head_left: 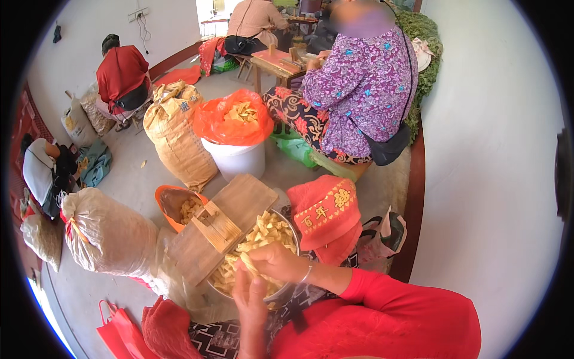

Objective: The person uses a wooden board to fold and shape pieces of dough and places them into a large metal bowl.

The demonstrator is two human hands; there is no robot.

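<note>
Pale yellow cut pieces [267, 232] fill a round metal bowl [295, 234] in front of me. Over the bowl, my right hand [276, 262] pinches one pale, ridged yellow piece [249, 264] between thumb and fingers. My left hand [251, 302] points upward just below, fingers stretched and thumb apart, the tips close beside that piece; whether they touch it is unclear. A wooden board [246, 200] lies across the bowl's far-left side, with a small slotted wooden block [216, 227] on top.
An orange container [169, 206] of pieces stands beyond the board, near a white bucket [236, 158] lined with red plastic. Stuffed sacks [107, 230] sit left, another tan sack [179, 137] behind. A red towel [326, 215] lies right. A person in purple [365, 90] sits ahead; others sit farther back.
</note>
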